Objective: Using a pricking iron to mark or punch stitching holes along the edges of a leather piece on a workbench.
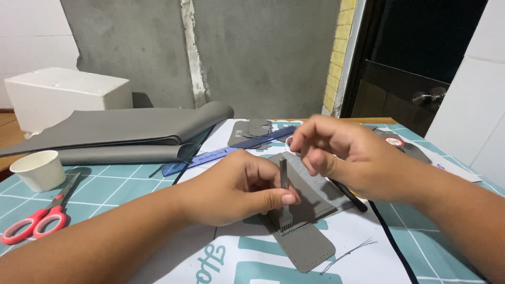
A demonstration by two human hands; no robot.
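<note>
Chisel: we see a thin metal pricking chisel (284, 195) that stands upright, its row of teeth pressed on the grey leather strip (304, 231) in the middle of the counter (431, 247).
Left hand: our left hand (239, 186) has its grip closed on the shaft of the chisel, thumb in front and fingers behind.
Right hand: our right hand (342, 150) hovers just above the top of the chisel; the fingers are curled and the tips are close together, but we cannot tell if they pinch something small.
Handling of chisel: we judge it stiff, hard and light, and smooth enough to slip; the teeth are sharp, so the good place to hold is low on the shaft, well above the teeth.
Handling of strip: we judge it soft, flexible and light; it lies flat, and a line of small holes runs along its rounded near end.
Sheet under the work: a white sheet with large teal letters (247, 257) lies on a teal cutting mat with white grid lines.
Label: a small round red and white object (394, 141) is behind the right hand; it is too small to say what it is.
Other things: a white paper cup (38, 169) and red-handled scissors (39, 218) are at the left, a blue ruler (231, 150) and grey leather rolls (121, 131) behind.
</note>
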